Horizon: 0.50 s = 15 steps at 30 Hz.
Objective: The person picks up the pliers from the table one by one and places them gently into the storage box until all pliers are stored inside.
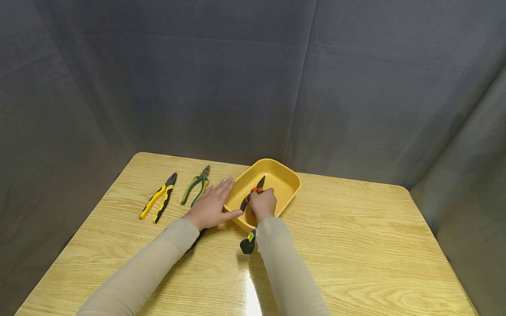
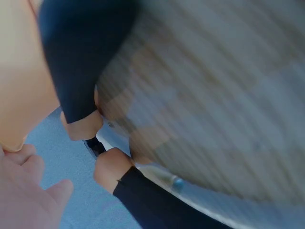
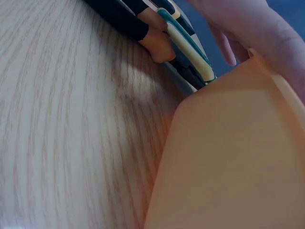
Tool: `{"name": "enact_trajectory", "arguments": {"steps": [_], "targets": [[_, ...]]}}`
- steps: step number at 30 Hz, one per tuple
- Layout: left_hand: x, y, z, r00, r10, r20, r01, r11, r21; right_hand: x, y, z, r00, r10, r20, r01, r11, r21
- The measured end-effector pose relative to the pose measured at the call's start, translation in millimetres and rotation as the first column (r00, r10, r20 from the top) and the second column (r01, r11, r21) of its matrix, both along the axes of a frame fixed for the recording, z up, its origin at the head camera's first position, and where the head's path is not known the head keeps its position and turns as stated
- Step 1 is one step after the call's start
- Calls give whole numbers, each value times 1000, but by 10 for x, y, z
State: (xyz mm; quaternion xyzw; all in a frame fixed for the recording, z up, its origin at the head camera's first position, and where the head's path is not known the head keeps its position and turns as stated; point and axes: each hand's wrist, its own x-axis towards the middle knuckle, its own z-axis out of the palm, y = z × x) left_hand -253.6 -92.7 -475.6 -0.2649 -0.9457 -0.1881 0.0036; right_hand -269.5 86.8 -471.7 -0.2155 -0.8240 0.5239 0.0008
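My right hand (image 1: 263, 204) grips the orange-handled pliers (image 1: 253, 195) inside the yellow tray (image 1: 290, 176); left hand (image 1: 211, 207), fingers straight, apparently steadies its near rim. I'd lower the pliers flat before releasing.

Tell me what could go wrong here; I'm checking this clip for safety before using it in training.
1. The right hand grips black-and-orange pliers inside the yellow tray; their pointed tip could scrape or jab the tray wall.
2. The left hand lies flat against the tray's near rim, so a slip of the pliers might catch its thumb.
3. A push from either hand could slide the tray toward the green pliers beside it.
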Motion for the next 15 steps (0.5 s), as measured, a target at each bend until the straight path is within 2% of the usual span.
{"name": "enact_trajectory", "arguments": {"steps": [15], "targets": [[-1,-1,-2,1000,-1,6,1,1000,-12,52,-14,61,999,7,43,-7,1000,-1]]}}
